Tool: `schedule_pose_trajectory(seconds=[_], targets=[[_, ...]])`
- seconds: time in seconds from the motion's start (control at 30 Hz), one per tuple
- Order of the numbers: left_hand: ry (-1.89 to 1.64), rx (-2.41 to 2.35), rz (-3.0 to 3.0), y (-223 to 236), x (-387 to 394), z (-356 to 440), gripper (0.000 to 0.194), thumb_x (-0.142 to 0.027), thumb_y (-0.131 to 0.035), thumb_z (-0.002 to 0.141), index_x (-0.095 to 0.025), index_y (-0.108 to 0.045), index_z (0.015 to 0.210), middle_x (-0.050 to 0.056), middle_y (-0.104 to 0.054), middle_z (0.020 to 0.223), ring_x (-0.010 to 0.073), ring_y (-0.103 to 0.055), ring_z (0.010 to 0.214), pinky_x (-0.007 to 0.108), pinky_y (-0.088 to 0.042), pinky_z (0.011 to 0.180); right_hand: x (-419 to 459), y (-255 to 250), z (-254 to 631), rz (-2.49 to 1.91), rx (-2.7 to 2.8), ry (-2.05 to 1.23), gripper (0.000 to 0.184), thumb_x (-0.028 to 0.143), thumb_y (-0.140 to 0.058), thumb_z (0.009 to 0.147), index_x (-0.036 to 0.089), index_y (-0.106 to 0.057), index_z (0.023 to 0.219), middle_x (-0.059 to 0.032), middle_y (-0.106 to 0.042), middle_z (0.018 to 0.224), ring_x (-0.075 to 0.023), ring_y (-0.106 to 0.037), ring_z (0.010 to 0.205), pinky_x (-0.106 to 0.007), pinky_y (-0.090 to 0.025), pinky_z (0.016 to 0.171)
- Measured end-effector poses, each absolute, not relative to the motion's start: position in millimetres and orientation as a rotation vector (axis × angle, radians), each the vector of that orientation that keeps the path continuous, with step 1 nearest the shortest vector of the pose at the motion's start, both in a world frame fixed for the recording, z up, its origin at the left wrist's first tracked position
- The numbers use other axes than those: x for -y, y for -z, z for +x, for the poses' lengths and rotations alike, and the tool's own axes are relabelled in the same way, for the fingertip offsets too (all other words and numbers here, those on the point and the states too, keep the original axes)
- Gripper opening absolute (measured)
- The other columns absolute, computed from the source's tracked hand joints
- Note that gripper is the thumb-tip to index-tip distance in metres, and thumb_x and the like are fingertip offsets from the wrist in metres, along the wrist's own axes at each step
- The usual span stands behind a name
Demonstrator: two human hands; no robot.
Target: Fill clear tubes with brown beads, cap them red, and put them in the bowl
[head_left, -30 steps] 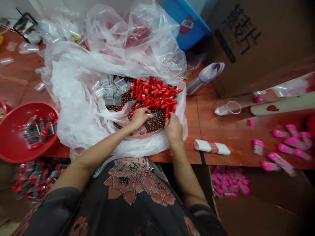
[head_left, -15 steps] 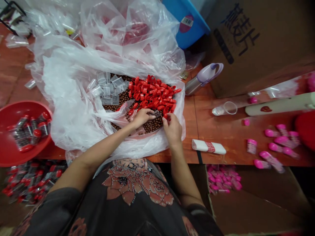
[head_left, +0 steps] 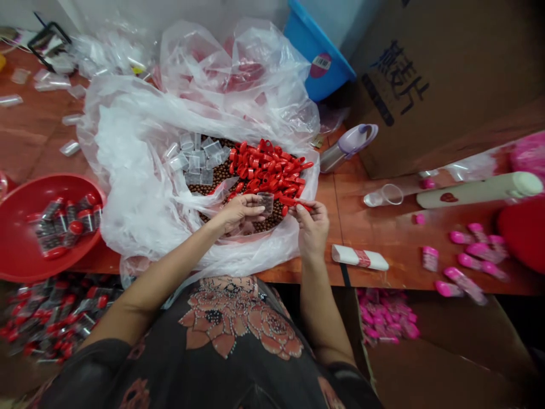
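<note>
Left hand (head_left: 239,212) pinching a clear tube (head_left: 266,203) between thumb and fingers; the tube, probably light, stiff and rather slick, is likely best held by its sides without a hard squeeze, as thin walls could crack. Right hand (head_left: 314,227) gripping a red cap (head_left: 288,201), judged light, smooth and firm, and suited to a hold at one end. Tube and cap project from the facing fingertips, near each other above the beads (head_left: 267,224).
</note>
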State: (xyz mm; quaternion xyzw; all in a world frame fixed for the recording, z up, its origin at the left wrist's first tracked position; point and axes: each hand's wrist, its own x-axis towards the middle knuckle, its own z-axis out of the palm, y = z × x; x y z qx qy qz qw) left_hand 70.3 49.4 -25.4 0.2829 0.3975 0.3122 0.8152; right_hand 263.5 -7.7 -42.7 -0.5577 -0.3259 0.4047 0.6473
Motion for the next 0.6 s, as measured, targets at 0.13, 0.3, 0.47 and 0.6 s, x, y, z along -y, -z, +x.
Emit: schedule_pose_trajectory(seconds=[0.13, 0.3, 0.47, 0.6], targets=[[-0.727, -0.841, 0.679, 11.9, -34.6, 50.6, 0.036, -0.014, -0.084, 0.065, -0.012, -0.064, 0.095, 0.006, -0.073, 0.092, 0.0154, -0.071, 0.082, 0.027, -0.058, 0.073, 8.5, 33.2, 257.0, -1.146, 0.628, -1.093, 0.024, 0.023, -0.077, 0.073, 0.024, -0.067, 0.095, 0.0028, -0.069, 0.097, -0.0095, -0.069, 0.081, -0.027, -0.058, 0.083], [-0.836, -0.884, 0.889, 1.8, -25.9, 35.1, 0.035, -0.020, -0.082, 0.068, -0.013, -0.066, 0.099, 0.006, -0.073, 0.097, 0.0132, -0.069, 0.083, 0.025, -0.054, 0.075, 10.4, 17.4, 243.8, -1.110, 0.632, -1.263, 0.039, 0.022, -0.078, 0.071, 0.027, -0.072, 0.109, 0.0017, -0.074, 0.101, -0.0103, -0.069, 0.080, -0.029, -0.060, 0.084], [-0.855, -0.943, 1.038, -5.1, -20.3, 26.3, 0.038, -0.024, -0.082, 0.067, -0.014, -0.068, 0.100, 0.004, -0.072, 0.095, 0.0126, -0.067, 0.081, 0.025, -0.053, 0.075, 11.5, 8.8, 226.8, -1.090, 0.787, -1.307, 0.036, 0.030, -0.075, 0.076, 0.030, -0.072, 0.112, 0.0018, -0.075, 0.091, -0.0116, -0.068, 0.078, -0.031, -0.060, 0.081], [-0.853, -0.915, 1.063, -5.4, -15.8, 23.5, 0.034, -0.027, -0.081, 0.068, -0.014, -0.069, 0.098, 0.004, -0.072, 0.096, 0.0125, -0.066, 0.081, 0.026, -0.053, 0.077, 13.4, 1.5, 216.3, -1.184, 1.137, -1.123, 0.035, 0.038, -0.068, 0.085, 0.032, -0.070, 0.119, -0.0009, -0.069, 0.101, -0.0154, -0.066, 0.091, -0.039, -0.058, 0.088]])
